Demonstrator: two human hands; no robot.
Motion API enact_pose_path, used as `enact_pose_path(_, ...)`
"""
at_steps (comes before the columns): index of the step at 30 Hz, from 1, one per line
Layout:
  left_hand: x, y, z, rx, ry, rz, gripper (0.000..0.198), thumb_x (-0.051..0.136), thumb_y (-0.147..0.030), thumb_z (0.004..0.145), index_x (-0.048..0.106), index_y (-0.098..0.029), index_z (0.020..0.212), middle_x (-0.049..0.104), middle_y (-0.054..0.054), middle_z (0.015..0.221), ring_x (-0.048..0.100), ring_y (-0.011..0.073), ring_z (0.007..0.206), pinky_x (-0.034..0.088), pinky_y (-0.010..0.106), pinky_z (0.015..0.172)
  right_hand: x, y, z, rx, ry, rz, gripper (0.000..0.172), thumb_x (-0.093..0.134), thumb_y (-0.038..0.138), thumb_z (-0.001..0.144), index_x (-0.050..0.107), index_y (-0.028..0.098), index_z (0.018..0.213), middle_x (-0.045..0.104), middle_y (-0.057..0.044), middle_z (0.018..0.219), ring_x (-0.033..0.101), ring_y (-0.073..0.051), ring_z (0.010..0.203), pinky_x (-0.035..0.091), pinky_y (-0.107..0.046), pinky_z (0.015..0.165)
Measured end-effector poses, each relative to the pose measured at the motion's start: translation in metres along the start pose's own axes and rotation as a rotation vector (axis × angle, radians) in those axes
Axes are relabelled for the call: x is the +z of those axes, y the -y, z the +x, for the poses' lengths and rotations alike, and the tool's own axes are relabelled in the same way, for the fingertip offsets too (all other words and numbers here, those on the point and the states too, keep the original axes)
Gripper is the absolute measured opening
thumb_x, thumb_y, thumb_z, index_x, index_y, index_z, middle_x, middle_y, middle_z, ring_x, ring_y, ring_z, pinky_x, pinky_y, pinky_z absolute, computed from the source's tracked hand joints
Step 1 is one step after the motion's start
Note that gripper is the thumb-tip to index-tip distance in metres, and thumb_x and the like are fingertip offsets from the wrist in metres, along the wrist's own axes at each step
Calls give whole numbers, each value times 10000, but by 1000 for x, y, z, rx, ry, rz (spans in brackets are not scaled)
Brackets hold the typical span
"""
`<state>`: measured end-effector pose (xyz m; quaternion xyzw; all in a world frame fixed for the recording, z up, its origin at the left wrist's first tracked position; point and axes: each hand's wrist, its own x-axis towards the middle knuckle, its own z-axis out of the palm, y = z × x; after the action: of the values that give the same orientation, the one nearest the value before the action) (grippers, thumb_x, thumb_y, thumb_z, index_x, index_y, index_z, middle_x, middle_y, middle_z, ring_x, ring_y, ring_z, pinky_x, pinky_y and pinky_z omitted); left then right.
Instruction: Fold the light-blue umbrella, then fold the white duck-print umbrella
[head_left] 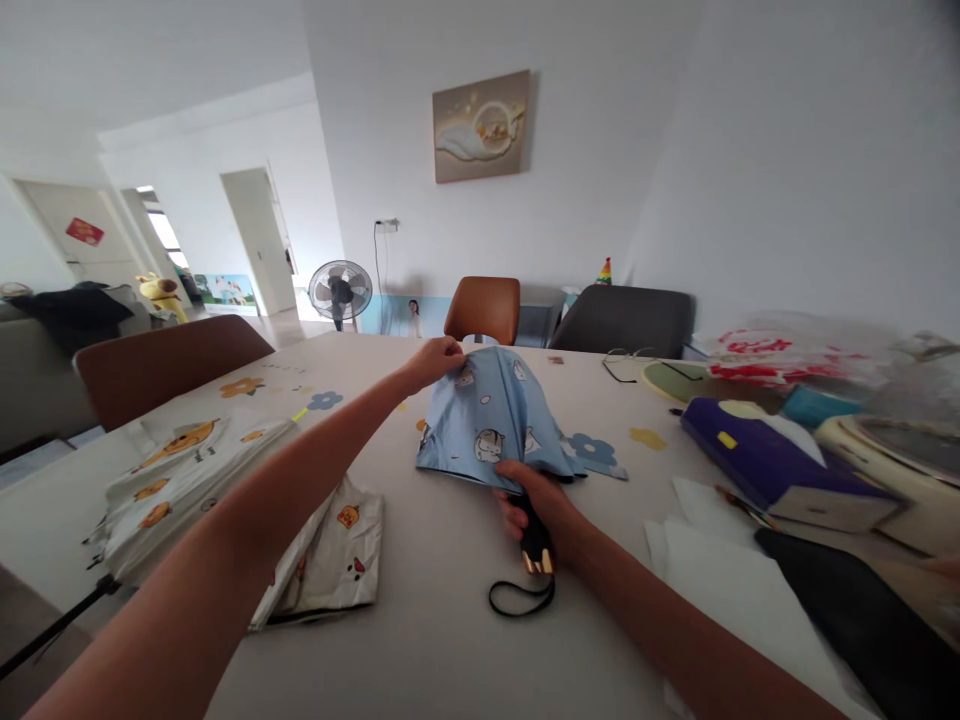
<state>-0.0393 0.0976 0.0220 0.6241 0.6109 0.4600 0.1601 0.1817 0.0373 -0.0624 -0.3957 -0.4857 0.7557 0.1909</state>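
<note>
A light-blue folding umbrella (499, 410) printed with white cartoon animals lies over the middle of the table, its canopy loosely gathered and creased. My right hand (544, 500) is closed round its dark handle, which has a gold-coloured end and a black wrist loop (523, 598). At the canopy's far left edge, my left hand (437, 360) pinches the blue cloth between its fingers. To the left, partly covered by my left forearm, rests a white umbrella (169, 490) with yellow and orange cartoon figures, its dark shaft pointing toward the lower left corner. Part of its cloth (352, 545) shows right of the forearm.
On the right are a purple tissue box (772, 460), a rice-cooker-like appliance (900, 470), white papers (720, 590), a black flat case (855, 610) and plastic bags (802, 350). Glasses (634, 362) lie farther back. Chairs (484, 305) stand round the table; a fan (340, 293) is behind.
</note>
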Motion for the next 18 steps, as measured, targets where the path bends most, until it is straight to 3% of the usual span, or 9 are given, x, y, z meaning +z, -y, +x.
enact_pose_path(4, -8, -8, 0, 22, 15, 33, 109, 585, -263, 654, 522, -174, 657, 476, -29, 597, 403, 103, 564, 283, 232, 513, 2, 1, -1, 6, -6, -31, 359, 443, 394, 808, 444, 173, 526, 360, 49, 325, 378, -82, 289, 295, -189, 322)
enact_pose_path(9, -1, -9, 7, -5, 75, 68, 360, 576, -487, 689, 481, -174, 539, 421, -19, 523, 366, 105, 517, 261, 237, 480, 2, 1, -2, -7, 6, -34, 368, 437, 387, 809, 436, 172, 511, 349, 50, 318, 368, -73, 283, 299, -180, 328)
enact_pose_path(12, 5, -3, 10, -12, 67, 22, 452, 525, -566, 705, 404, -184, 497, 355, -31, 490, 318, 94, 487, 239, 232, 465, 1, 0, 0, 0, 26, -30, 373, 436, 395, 808, 434, 175, 506, 350, 47, 315, 381, -79, 286, 312, -185, 330)
enact_pose_path(18, 2, 19, 5, -123, 65, 110, 523, 429, -649, 722, 414, -180, 488, 414, -11, 494, 362, 108, 503, 269, 237, 474, -1, -1, 2, -15, 11, -1, 354, 450, 391, 802, 440, 174, 522, 345, 54, 320, 366, -77, 279, 305, -182, 319)
